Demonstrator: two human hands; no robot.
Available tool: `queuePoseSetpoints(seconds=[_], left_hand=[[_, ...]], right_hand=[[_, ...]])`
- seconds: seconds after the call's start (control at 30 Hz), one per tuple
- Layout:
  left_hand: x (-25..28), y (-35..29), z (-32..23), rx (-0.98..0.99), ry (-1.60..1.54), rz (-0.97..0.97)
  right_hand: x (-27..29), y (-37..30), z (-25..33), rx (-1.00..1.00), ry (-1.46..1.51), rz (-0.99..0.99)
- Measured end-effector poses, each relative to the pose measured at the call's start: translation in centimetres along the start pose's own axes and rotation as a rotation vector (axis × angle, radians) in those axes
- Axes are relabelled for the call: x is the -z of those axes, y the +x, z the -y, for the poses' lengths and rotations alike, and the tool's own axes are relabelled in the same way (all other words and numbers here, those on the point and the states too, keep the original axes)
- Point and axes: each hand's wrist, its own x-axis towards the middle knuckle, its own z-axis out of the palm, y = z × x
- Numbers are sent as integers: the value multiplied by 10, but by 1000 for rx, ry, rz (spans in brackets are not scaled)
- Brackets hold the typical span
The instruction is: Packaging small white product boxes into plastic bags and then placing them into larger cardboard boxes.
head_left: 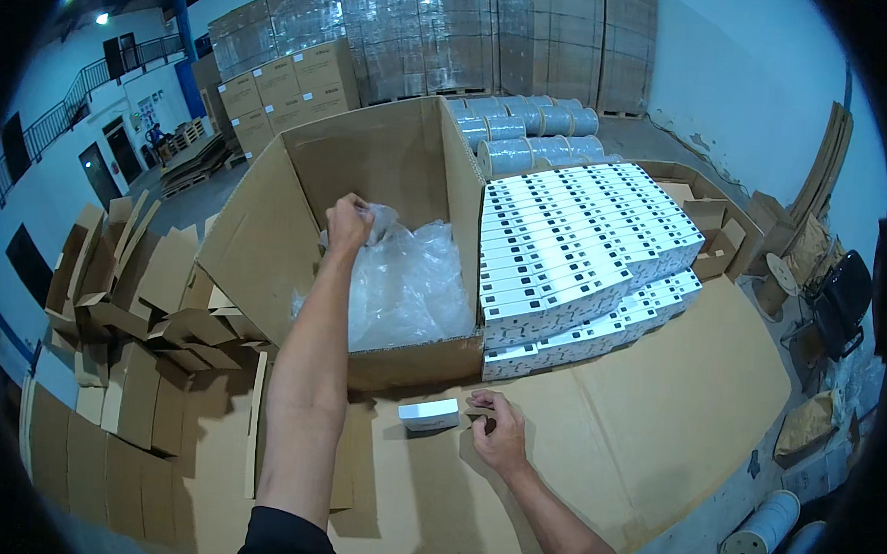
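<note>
My left hand (348,225) reaches into a large open cardboard box (416,362), its fingers closed on a clear plastic bag (380,221). More crumpled clear plastic bags (409,286) fill the bottom of that box. On the cardboard-covered table in front stands a small white box (429,414). Close to its right end, my right hand (499,435) has its fingers curled around a small brown cardboard piece (480,412). Whether that piece is joined to the white box cannot be made out.
Stacked white boxes (581,253) stand right of the large box. Opened cardboard cartons (132,393) crowd the left side. Wrapped spools (532,134) and pallets of cartons (413,41) are behind. A black chair (841,301) stands at the right, past the table edge.
</note>
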Motion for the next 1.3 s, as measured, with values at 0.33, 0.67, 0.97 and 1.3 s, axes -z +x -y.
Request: queuePoseSetpoints(seconds=[0.33, 0.67, 0.97, 1.3], left_hand=[[59, -7, -33, -10, -408, -261], [124, -216, -117, 30, -930, -290], [110, -392, -71, 302, -968, 73], [66, -417, -45, 321, -973, 159]], right_hand=[[0, -4, 8, -15, 42, -15], [2, -8, -17, -153, 226, -105], [20, -20, 41, 312, 360, 42], [5, -40, 37, 193, 94, 250]])
